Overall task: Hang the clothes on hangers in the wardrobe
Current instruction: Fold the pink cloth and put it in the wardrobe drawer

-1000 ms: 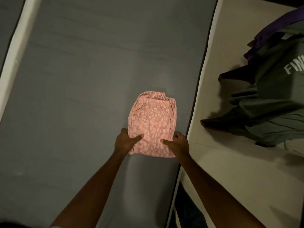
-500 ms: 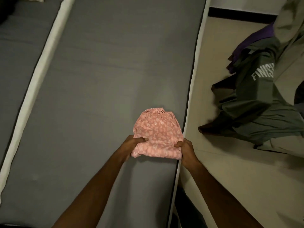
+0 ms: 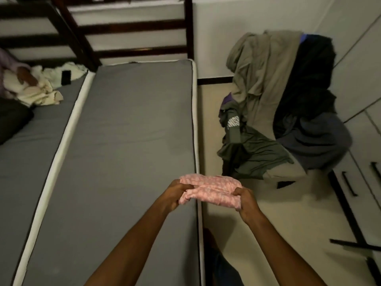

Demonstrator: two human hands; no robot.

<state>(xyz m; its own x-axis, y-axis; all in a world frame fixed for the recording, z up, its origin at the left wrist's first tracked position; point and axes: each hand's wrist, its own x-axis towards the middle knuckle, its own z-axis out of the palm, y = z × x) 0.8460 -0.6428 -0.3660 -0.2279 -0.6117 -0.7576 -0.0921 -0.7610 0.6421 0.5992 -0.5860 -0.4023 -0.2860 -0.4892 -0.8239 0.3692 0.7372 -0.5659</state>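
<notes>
- Fingers of our left hand (image 3: pixel 172 194) curl round the left end of the folded pink garment (image 3: pixel 210 190), thumb on top, pinching the cloth; how far the lower fingers wrap we cannot tell, since the cloth hides them.
- Our right hand (image 3: pixel 246 201) grips the right end the same way, thumb over the top edge and fingers tucked beneath.
- We hold the pink garment off the bed, in the air, above the right edge of the grey mattress (image 3: pixel 132 141) and the strip of floor (image 3: pixel 288 213) beside it.
- Its long axis runs left to right between our two hands, roughly level, the right end a little lower.
- We see it nearly edge-on, as a flat stack of folds with a pale print.
- It spans the whole gap between our hands, with both ends inside our grips.
- Beyond it on the floor lies a heap of clothes (image 3: pixel 278 112), olive, dark blue, black and purple, well apart from the garment.
- White drawer fronts with dark handles (image 3: pixel 348 186) stand at the right.
- A second grey mattress (image 3: pixel 24 153) lies at the left, bearing cream cloth (image 3: pixel 41 93) and a small dark flat object (image 3: pixel 66 77).
</notes>
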